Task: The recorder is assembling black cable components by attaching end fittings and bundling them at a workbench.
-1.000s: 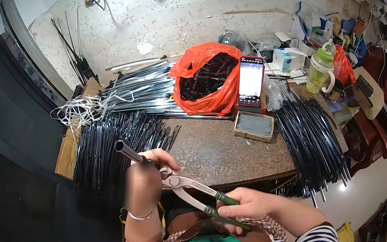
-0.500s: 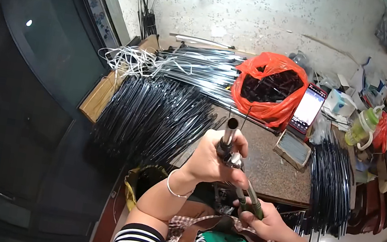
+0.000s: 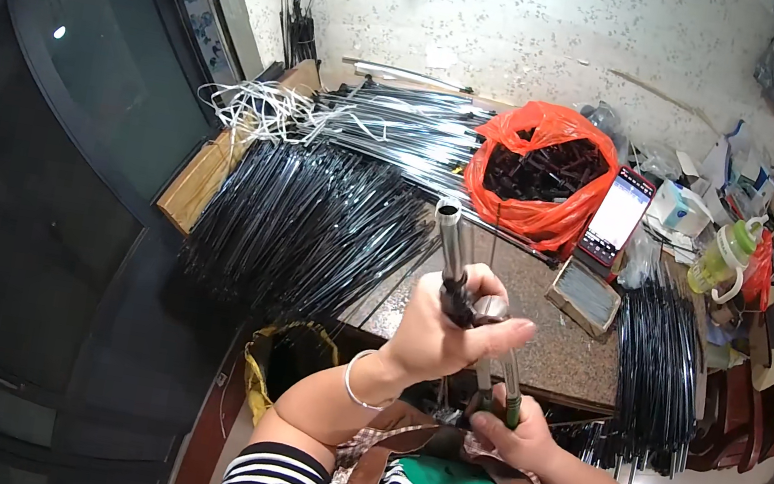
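Observation:
Above the table's front edge, my left hand [image 3: 428, 335] is closed around a shiny metal tube [image 3: 450, 244]. Its hollow end points up toward me, and a black fitting [image 3: 455, 304] sits below that end, beside a rounded metal piece. My left thumb stretches out to the right. Lower and to the right, my right hand [image 3: 526, 436] is wrapped round the green grips of a plier-like hand tool [image 3: 512, 384] with two metal arms. Those arms run up toward my left hand, which hides where they meet the tube.
Piles of thin black rods [image 3: 298, 228] cover the table's left, with more [image 3: 661, 367] at the right. A red plastic bag [image 3: 522, 218] of small dark parts stands behind, beside a phone [image 3: 619, 218]. Nearby are a shallow box [image 3: 584, 299] and a green bottle [image 3: 724, 257].
The tube's open end has moved up and slightly left, showing more of its length. My left thumb has swung up and out to the right. My right hand keeps its grip.

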Available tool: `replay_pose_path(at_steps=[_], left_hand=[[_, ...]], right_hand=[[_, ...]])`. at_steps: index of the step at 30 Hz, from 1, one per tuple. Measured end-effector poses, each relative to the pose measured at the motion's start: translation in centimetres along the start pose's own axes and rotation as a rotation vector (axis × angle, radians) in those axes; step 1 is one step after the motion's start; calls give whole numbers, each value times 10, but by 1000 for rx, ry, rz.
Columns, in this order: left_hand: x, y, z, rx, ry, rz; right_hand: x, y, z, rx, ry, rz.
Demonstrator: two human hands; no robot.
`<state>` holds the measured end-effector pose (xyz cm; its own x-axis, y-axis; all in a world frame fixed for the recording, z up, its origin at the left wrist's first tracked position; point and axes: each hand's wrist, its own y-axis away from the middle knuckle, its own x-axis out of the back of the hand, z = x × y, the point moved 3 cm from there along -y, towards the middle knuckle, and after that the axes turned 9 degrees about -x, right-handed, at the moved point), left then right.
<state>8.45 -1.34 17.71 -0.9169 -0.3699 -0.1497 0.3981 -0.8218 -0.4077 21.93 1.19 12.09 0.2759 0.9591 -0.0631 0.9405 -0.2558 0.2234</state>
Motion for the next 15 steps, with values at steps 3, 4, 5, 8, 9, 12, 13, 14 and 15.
replay_pose_path(at_steps=[3,4,5,8,9,12,13,14,15], left_hand=[[8,-4,-2,-114,-11,-94],[9,-6,-2,-176,-69,-139],[11,-5,-5,-197,-106,-142],[8,-1,-7,-159,-74,-88],[9,-1,-7,-140,-58,-61],[5,-5,-8,-152,-67,-120],[0,-8,-7,-132,-39,-106],[0,-10,-6,-99,-119,-115],[-3,-13,-6,-92,-43,-97]], right_hand=[[11,4,-11,167,417,366],[12,5,-19,228,480,446],[10,6,-21,228,480,447],[1,7,-17,178,520,494],[-3,6,-13,157,481,481],[-1,8,-12,136,455,511],[7,11,-15,74,466,500],[16,13,-18,14,475,491],[28,12,-22,37,459,486]])
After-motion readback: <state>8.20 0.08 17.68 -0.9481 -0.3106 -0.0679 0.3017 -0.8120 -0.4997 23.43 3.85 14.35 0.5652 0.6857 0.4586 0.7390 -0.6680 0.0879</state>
